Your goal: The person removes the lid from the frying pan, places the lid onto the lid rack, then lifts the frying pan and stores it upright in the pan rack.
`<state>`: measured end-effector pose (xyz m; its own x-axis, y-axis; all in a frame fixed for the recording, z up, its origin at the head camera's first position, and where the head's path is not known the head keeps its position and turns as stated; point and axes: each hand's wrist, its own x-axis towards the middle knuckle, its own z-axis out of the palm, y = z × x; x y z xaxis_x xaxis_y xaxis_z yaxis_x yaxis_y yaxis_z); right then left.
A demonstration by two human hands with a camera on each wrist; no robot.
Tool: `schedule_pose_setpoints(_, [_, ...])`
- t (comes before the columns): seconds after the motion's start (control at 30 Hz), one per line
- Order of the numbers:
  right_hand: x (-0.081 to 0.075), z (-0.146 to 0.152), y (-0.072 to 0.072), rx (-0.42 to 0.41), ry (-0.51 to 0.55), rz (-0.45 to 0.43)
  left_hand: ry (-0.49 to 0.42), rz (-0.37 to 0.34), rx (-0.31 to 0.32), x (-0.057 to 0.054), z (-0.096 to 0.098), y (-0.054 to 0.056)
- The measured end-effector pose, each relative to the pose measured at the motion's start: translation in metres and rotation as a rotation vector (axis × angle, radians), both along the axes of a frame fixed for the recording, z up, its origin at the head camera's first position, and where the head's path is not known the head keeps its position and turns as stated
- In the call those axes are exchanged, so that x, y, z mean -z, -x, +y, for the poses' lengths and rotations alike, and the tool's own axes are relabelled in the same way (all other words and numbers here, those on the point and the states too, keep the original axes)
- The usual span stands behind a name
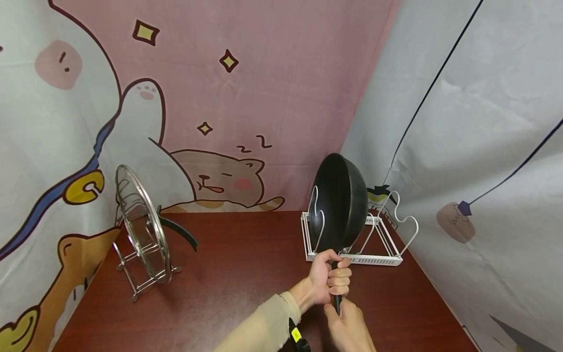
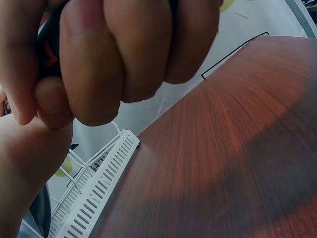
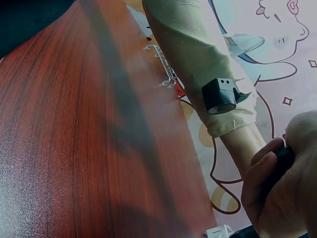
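A deep black wok [image 1: 336,205] stands on its edge among the wire dividers of a white rack [image 1: 376,260], its handle [image 1: 337,304] pointing toward me. My left hand [image 1: 327,279] grips this handle close to the pan, fingers curled round it. Just behind it, my right hand [image 1: 349,325] holds the handle's end. Close up in the left wrist view, the curled fingers [image 2: 138,49] hide most of the handle. The right wrist view has the right hand [image 3: 292,193] wrapped round the black handle, with the left forearm beyond.
On the left, a chrome wire rack [image 1: 145,281] holds a glass lid [image 1: 164,244] upright, its dark curved handle [image 1: 180,230] sticking out to the right. Everything stands on a reddish-brown table [image 1: 237,264]. Printed cloth hangs behind and at both sides.
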<state>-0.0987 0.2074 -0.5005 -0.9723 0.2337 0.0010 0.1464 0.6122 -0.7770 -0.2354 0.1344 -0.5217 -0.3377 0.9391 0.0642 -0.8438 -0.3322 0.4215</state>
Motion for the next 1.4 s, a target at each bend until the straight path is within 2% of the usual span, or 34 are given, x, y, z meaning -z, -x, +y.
schedule_pose_setpoints(0.87, [0.0003, -0.0016, 0.0012, -0.001, 0.021, -0.027, -0.023, 0.005, 0.002, 0.0054, -0.0009, 0.0017])
schedule_pose_setpoints(1.17, [0.0020, -0.0011, 0.0026, -0.013, 0.060, -0.040, -0.009, -0.014, -0.003, 0.0065, -0.0005, 0.0023])
schedule_pose_setpoints(1.4, [0.0025, 0.0008, 0.0056, -0.032, 0.114, -0.093, -0.015, -0.020, -0.012, 0.0079, -0.0016, 0.0031])
